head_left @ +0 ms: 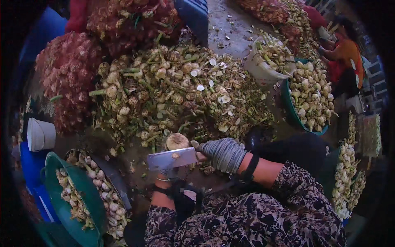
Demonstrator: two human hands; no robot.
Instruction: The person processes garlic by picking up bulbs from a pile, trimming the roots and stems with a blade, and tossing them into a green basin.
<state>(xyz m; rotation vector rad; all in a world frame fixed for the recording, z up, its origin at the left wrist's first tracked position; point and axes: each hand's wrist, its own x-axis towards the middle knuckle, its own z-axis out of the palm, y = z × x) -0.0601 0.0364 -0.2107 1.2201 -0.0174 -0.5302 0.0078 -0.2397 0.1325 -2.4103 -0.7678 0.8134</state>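
My right hand (223, 154), in a grey knit glove, grips a knife with a broad, cleaver-like metal blade (185, 156). The blade points left and lies across my left hand (169, 173), hiding most of it. Just beyond the blade's upper edge shows a large garlic bulb (177, 141), which my left hand appears to hold; the fingers around it are mostly hidden. Past both hands spreads a heap of garlic bulbs with green stalks (160, 74), mixed with trimmings and peel (228, 102).
Red mesh sacks of garlic (72, 71) stand at the left. Near them are a white bucket (41, 136) and a tilted green tub (78, 197) holding garlic. At the right sit a white pail of stalks (262, 69) and a green basin of bulbs (311, 95). Another person (344, 52) sits beyond.
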